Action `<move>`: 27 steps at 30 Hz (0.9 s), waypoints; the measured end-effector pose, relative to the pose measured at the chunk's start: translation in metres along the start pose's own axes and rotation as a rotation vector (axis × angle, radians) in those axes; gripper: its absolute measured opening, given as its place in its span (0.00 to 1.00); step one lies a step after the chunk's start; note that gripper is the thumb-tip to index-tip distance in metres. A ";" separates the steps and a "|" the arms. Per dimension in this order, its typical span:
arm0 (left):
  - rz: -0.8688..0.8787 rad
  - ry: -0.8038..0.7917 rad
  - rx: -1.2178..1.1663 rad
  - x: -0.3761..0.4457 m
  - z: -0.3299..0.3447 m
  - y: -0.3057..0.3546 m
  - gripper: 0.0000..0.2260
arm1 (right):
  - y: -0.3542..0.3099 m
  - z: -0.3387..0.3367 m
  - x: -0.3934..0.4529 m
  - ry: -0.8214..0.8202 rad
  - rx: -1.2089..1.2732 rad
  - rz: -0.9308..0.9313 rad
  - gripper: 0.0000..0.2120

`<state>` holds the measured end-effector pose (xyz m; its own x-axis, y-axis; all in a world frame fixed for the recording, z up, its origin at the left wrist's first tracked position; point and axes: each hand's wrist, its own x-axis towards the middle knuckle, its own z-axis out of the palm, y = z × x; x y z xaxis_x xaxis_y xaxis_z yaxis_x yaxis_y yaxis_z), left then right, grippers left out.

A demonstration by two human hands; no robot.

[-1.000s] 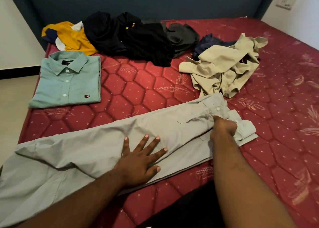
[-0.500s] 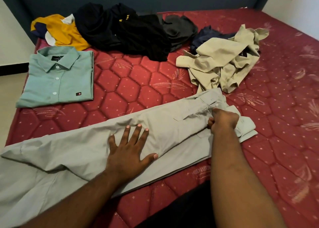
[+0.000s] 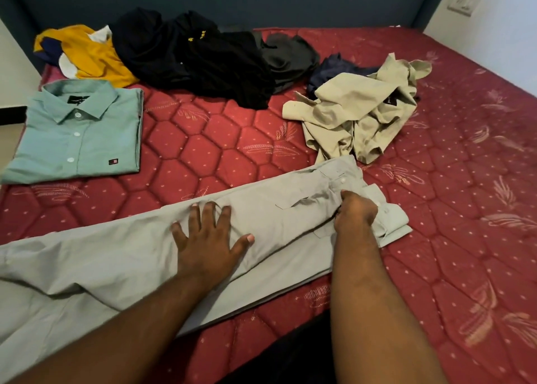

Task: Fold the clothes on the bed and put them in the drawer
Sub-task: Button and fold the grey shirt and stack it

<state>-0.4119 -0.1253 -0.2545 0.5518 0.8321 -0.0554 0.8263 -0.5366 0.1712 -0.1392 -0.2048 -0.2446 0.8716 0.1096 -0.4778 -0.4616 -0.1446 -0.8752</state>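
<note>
A pale grey shirt (image 3: 116, 261) lies stretched across the near part of the red mattress (image 3: 220, 151), folded lengthwise, its collar end at the right. My left hand (image 3: 207, 238) presses flat on its middle with fingers spread. My right hand (image 3: 356, 213) grips the cloth near the collar and button placket, fingers curled into it. A folded green shirt (image 3: 78, 134) lies flat at the left edge of the bed.
Unfolded clothes lie at the head of the bed: a yellow garment (image 3: 87, 54), a black pile (image 3: 189, 55), a dark grey piece (image 3: 290, 55), a navy piece (image 3: 334, 70) and a crumpled beige garment (image 3: 363, 110). A dark blue headboard (image 3: 232, 0) stands behind.
My left hand has slid leftward and further up the grey shirt, still flat. My right hand keeps its grip near the collar.
</note>
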 end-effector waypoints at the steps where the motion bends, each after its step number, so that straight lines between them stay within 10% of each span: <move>1: -0.002 -0.012 -0.010 -0.001 0.005 0.000 0.36 | -0.005 0.003 -0.010 -0.011 0.034 -0.020 0.05; 10: -0.005 0.044 -0.004 -0.006 0.014 -0.003 0.40 | -0.026 -0.014 -0.030 0.203 0.250 -0.085 0.13; 14: -0.010 -0.028 0.032 -0.003 0.011 -0.001 0.40 | -0.030 -0.005 -0.039 0.441 -0.350 -0.448 0.22; 17: -0.015 -0.087 0.032 0.002 0.005 0.001 0.38 | -0.015 0.032 -0.072 0.021 -0.522 -1.005 0.17; 20: 0.013 -0.127 -0.002 0.001 -0.001 -0.010 0.38 | 0.030 0.060 -0.083 -0.581 -1.115 -1.052 0.22; 27: 0.042 -0.305 0.025 -0.013 -0.034 -0.142 0.42 | 0.045 0.066 -0.057 -0.473 -1.443 -1.024 0.28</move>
<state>-0.5398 -0.0552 -0.2447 0.5908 0.7306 -0.3422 0.8025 -0.5760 0.1558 -0.2210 -0.1525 -0.2618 0.4542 0.8888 -0.0616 0.8701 -0.4573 -0.1840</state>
